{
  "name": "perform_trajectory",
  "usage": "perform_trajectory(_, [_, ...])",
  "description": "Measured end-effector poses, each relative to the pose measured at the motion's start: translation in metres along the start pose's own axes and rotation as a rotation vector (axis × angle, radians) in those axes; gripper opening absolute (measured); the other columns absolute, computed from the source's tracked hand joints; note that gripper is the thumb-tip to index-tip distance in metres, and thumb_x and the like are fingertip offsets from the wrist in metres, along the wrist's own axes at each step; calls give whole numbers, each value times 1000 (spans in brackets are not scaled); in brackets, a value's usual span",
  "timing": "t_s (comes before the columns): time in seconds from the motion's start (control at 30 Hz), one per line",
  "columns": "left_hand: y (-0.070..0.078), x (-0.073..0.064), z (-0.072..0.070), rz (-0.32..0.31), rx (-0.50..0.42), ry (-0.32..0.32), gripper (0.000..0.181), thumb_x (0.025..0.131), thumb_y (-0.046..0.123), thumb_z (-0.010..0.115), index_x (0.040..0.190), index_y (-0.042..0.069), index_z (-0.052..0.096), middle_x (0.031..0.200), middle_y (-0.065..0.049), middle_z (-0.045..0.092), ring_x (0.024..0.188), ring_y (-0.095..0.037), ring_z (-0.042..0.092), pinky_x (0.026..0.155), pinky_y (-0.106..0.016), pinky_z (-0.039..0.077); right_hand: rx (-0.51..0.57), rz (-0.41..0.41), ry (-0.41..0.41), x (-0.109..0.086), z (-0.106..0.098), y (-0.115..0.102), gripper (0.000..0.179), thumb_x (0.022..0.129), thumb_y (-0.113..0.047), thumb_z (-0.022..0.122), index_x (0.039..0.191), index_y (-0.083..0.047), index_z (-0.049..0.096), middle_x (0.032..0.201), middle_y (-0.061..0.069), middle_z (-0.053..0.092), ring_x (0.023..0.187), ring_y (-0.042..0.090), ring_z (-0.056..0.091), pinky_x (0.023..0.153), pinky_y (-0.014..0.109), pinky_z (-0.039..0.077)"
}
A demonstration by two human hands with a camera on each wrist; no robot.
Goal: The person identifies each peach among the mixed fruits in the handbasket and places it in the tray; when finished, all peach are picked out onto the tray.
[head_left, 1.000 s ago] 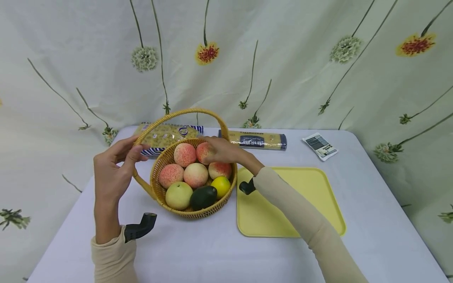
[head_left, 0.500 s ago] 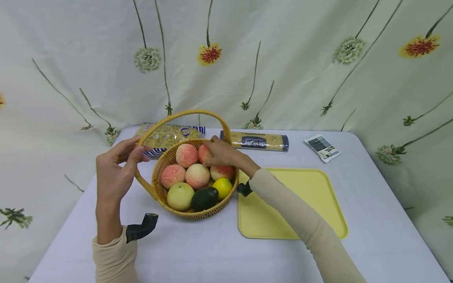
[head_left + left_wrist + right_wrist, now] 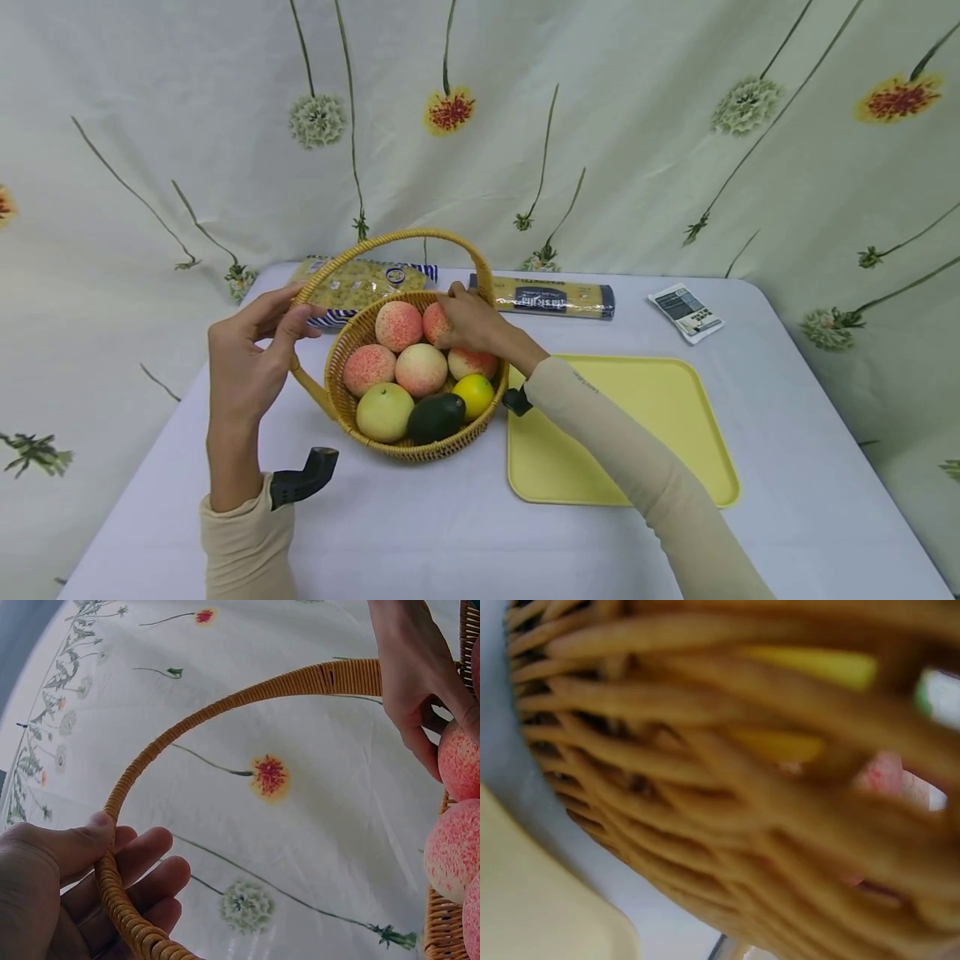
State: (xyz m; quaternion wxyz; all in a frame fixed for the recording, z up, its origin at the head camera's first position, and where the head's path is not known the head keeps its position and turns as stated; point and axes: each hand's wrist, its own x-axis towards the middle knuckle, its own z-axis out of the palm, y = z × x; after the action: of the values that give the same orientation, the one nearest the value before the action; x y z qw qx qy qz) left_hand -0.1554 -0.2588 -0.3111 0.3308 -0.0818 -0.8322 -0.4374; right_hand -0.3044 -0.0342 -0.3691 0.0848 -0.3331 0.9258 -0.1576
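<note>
Wicker of a golden brown made up the basket (image 3: 427,452), which in the head view stood on the white-covered table (image 3: 397,525), just left of a yellow tray (image 3: 671,400). The left hand (image 3: 243,362) held the tall handle (image 3: 423,234) on its left side, thumb and fingers closed about it. The right hand (image 3: 476,327) reached over the right rim and gripped the peach (image 3: 434,322) at the back right of the basket, its thumb on the near side. Four other peaches (image 3: 422,370), a green pear (image 3: 385,412), an avocado (image 3: 437,418) and a lemon (image 3: 474,395) lay around it. Behind were a pasta bag (image 3: 360,285) and a spaghetti pack (image 3: 543,297). From the left wrist, the left thumb pressed the handle against loosely bent fingers, while the right thumb and a finger lay against opposite sides of the peach. From the right wrist, blurred weave filled most of the view, with yellow and pink showing through gaps and the tray's corner at lower left; the grip could not be told there.
</note>
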Motion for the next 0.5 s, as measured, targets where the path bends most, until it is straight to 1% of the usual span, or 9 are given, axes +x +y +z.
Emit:
perform_trajectory(0.13, [0, 0, 0, 3, 4, 1, 27, 90, 5, 65, 117, 4, 67, 87, 21, 68, 65, 2, 64, 67, -10, 47, 7, -11, 12, 0, -1, 0, 66, 86, -30, 71, 140, -4, 45, 124, 16, 47, 101, 23, 48, 81, 31, 49])
perform_trajectory(0.2, [0, 0, 0, 3, 6, 0, 27, 90, 5, 65, 117, 4, 67, 87, 21, 68, 65, 2, 64, 67, -10, 47, 16, -14, 18, -1, -1, 0, 67, 86, -29, 72, 141, -4, 44, 124, 16, 49, 102, 23, 49, 82, 32, 49])
perform_trajectory(0.33, [0, 0, 0, 3, 11, -3, 27, 90, 6, 65, 117, 4, 67, 87, 20, 68, 65, 0, 64, 66, -9, 47, 19, -12, 25, -3, -2, 0, 68, 86, -29, 72, 142, -4, 43, 129, 16, 49, 112, 24, 50, 91, 34, 49])
perform_trajectory(0.43, [0, 0, 0, 5, 17, -3, 27, 90, 6, 65, 117, 4, 67, 87, 19, 68, 65, 1, 64, 66, -9, 46, -4, -18, 29, -5, -4, 0, 68, 86, -30, 71, 142, -5, 42, 135, 15, 48, 121, 26, 47, 99, 36, 46])
perform_trajectory(0.5, [1, 0, 0, 6, 21, -1, 27, 90, 6, 65, 117, 4, 67, 87, 18, 68, 65, 1, 64, 65, -9, 46, -21, -29, 31, -6, -6, -1, 67, 87, -30, 70, 143, -6, 41, 136, 14, 49, 124, 26, 46, 102, 36, 43])
